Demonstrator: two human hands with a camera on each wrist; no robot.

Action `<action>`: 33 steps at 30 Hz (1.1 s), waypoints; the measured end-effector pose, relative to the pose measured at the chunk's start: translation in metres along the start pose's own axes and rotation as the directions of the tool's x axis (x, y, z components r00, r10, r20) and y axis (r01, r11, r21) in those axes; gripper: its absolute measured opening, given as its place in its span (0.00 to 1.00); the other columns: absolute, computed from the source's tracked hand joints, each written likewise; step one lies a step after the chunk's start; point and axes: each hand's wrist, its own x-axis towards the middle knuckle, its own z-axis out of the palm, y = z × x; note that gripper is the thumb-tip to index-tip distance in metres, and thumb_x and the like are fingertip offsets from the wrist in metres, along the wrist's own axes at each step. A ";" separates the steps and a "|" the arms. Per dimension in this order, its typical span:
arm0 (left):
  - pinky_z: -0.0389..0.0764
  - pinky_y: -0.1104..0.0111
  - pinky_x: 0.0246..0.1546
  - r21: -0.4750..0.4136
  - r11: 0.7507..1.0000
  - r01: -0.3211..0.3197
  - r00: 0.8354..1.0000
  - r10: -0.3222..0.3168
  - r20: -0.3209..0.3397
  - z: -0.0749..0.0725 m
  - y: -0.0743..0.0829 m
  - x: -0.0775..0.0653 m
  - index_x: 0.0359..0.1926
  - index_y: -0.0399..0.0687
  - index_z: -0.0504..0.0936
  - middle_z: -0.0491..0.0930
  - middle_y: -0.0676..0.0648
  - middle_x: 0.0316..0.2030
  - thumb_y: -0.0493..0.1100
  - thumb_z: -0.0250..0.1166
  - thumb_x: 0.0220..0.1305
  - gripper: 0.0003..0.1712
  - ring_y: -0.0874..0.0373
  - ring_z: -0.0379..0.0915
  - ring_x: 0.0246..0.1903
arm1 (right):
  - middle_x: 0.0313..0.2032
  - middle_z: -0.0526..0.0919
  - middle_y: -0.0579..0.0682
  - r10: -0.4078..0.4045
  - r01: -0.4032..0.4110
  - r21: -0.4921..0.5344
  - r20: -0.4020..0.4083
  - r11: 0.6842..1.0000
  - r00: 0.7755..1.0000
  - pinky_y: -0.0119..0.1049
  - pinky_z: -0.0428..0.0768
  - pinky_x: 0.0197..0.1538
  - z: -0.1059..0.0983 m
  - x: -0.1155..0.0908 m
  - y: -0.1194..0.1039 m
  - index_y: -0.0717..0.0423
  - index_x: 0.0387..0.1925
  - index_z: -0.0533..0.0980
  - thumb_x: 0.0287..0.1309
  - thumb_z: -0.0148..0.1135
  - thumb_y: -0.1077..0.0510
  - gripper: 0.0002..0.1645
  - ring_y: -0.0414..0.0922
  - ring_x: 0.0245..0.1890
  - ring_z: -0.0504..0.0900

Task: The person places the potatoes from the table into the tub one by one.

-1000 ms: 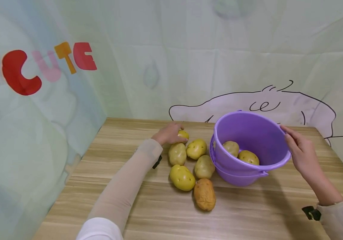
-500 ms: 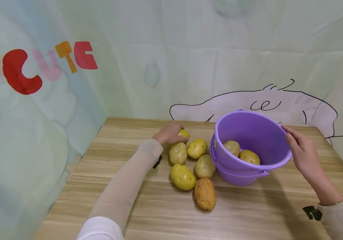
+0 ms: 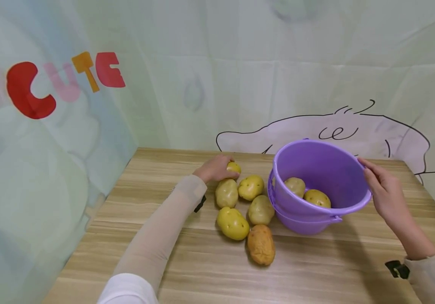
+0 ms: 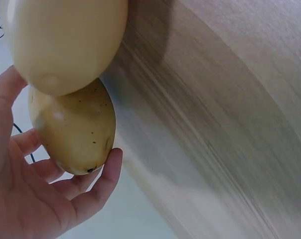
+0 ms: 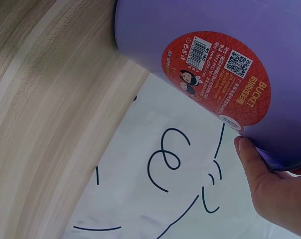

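Observation:
My left hand [image 3: 217, 169] holds a yellow potato [image 4: 75, 129] at the back of the group, thumb and fingers curled round it. A paler potato [image 3: 227, 194] lies just in front of that hand. Several more lie close by: a yellow potato [image 3: 251, 188], a pale potato [image 3: 261, 210] beside the bucket, a bright yellow potato [image 3: 233, 223] and a wrinkled orange-brown potato [image 3: 261, 245] nearest me. My right hand [image 3: 386, 192] pinches the rim of the purple bucket [image 3: 301, 213] at its right side. Two potatoes are visible inside, including a spotted potato [image 3: 317, 198].
The wooden table [image 3: 156, 253] meets a printed cloth backdrop [image 3: 164, 93] at its back and left. The bucket's handle [image 3: 271, 196] hangs down against its side. A red label [image 5: 218, 79] is on the bucket's outer wall.
The scene has shifted very slightly within the head view. Both hands keep their grips, and the potatoes and bucket stay in the same arrangement.

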 end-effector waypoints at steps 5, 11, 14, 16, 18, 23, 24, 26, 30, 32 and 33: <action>0.69 0.56 0.63 -0.012 1.000 -0.009 1.000 0.008 -0.017 -0.003 0.001 -0.003 0.64 0.37 0.73 0.74 0.40 0.61 0.55 0.65 0.67 0.33 0.47 0.69 0.61 | 0.57 0.72 0.75 0.000 0.000 0.002 0.005 1.000 1.000 0.12 0.68 0.43 0.000 0.000 -0.001 0.70 0.67 0.67 0.78 0.43 0.58 0.26 0.21 0.45 0.70; 0.69 0.56 0.63 -0.005 1.000 -0.011 1.000 0.011 -0.022 -0.008 0.002 -0.005 0.66 0.36 0.71 0.74 0.38 0.61 0.55 0.64 0.68 0.35 0.45 0.69 0.62 | 0.58 0.72 0.76 -0.006 0.006 0.004 0.009 1.000 1.000 0.11 0.67 0.44 0.000 0.000 -0.003 0.70 0.67 0.67 0.78 0.43 0.57 0.26 0.20 0.47 0.70; 0.69 0.56 0.63 -0.012 1.000 -0.013 1.000 0.013 -0.022 -0.010 0.003 -0.006 0.66 0.35 0.70 0.73 0.38 0.62 0.55 0.64 0.68 0.36 0.45 0.69 0.62 | 0.57 0.72 0.76 -0.004 0.004 0.005 0.007 1.000 1.000 0.11 0.67 0.45 0.000 0.000 -0.003 0.71 0.67 0.67 0.78 0.43 0.58 0.26 0.19 0.47 0.69; 0.69 0.56 0.63 -0.016 1.000 -0.014 1.000 0.014 -0.022 -0.012 0.003 -0.006 0.67 0.35 0.69 0.73 0.37 0.62 0.55 0.64 0.68 0.36 0.45 0.68 0.62 | 0.57 0.72 0.76 0.000 0.000 0.008 0.001 1.000 1.000 0.11 0.67 0.44 0.000 0.001 -0.003 0.71 0.66 0.67 0.78 0.43 0.59 0.25 0.19 0.47 0.70; 0.69 0.56 0.63 -0.016 1.000 -0.014 1.000 0.013 -0.023 -0.013 0.004 -0.006 0.67 0.35 0.69 0.73 0.37 0.62 0.55 0.64 0.68 0.37 0.45 0.68 0.62 | 0.57 0.72 0.76 0.005 -0.005 0.005 -0.003 1.000 1.000 0.11 0.67 0.44 0.000 0.001 -0.002 0.71 0.66 0.67 0.78 0.43 0.59 0.25 0.19 0.46 0.69; 0.70 0.57 0.61 -0.007 1.000 -0.017 1.000 0.017 -0.027 -0.018 0.005 -0.009 0.68 0.35 0.68 0.73 0.38 0.60 0.56 0.63 0.69 0.37 0.46 0.69 0.59 | 0.58 0.72 0.76 0.002 -0.002 0.008 0.005 1.000 1.000 0.11 0.67 0.44 0.000 0.001 -0.001 0.72 0.66 0.67 0.78 0.43 0.60 0.25 0.19 0.47 0.69; 0.71 0.57 0.61 -0.007 1.000 -0.020 0.999 0.020 -0.027 -0.019 0.005 -0.009 0.68 0.35 0.68 0.73 0.37 0.60 0.56 0.63 0.69 0.37 0.46 0.70 0.59 | 0.58 0.72 0.76 0.002 -0.002 0.007 0.008 1.000 1.000 0.11 0.67 0.44 -0.001 0.001 -0.001 0.72 0.67 0.67 0.78 0.42 0.59 0.25 0.19 0.47 0.69; 0.70 0.57 0.61 -0.007 1.000 -0.019 0.999 0.018 -0.028 -0.020 0.006 -0.010 0.68 0.35 0.68 0.73 0.38 0.60 0.56 0.63 0.69 0.37 0.46 0.69 0.59 | 0.58 0.71 0.76 0.004 -0.004 0.006 0.012 1.000 1.000 0.11 0.67 0.44 -0.001 0.000 -0.002 0.72 0.67 0.66 0.78 0.42 0.59 0.25 0.19 0.47 0.69; 0.70 0.57 0.61 0.007 1.000 -0.023 0.999 0.023 -0.035 -0.023 0.008 -0.012 0.68 0.37 0.69 0.73 0.38 0.60 0.57 0.62 0.69 0.37 0.47 0.69 0.59 | 0.58 0.72 0.76 -0.001 0.000 0.013 0.009 1.000 1.000 0.11 0.68 0.44 -0.001 0.000 -0.002 0.72 0.66 0.67 0.78 0.43 0.58 0.26 0.19 0.46 0.70; 0.71 0.56 0.60 0.016 1.000 -0.021 0.999 0.022 -0.038 -0.025 0.009 -0.014 0.67 0.39 0.69 0.73 0.39 0.60 0.58 0.62 0.69 0.36 0.47 0.69 0.59 | 0.58 0.72 0.75 -0.004 0.003 0.013 0.007 1.000 1.000 0.11 0.67 0.44 -0.001 0.000 -0.001 0.72 0.66 0.67 0.78 0.43 0.58 0.26 0.19 0.47 0.70; 0.71 0.56 0.60 0.017 1.000 -0.021 0.999 0.022 -0.040 -0.026 0.010 -0.014 0.67 0.40 0.70 0.73 0.39 0.60 0.59 0.62 0.69 0.36 0.47 0.70 0.58 | 0.58 0.72 0.74 -0.004 0.004 0.013 0.007 1.000 1.000 0.11 0.67 0.44 -0.001 0.000 -0.001 0.71 0.66 0.67 0.78 0.43 0.58 0.26 0.19 0.47 0.70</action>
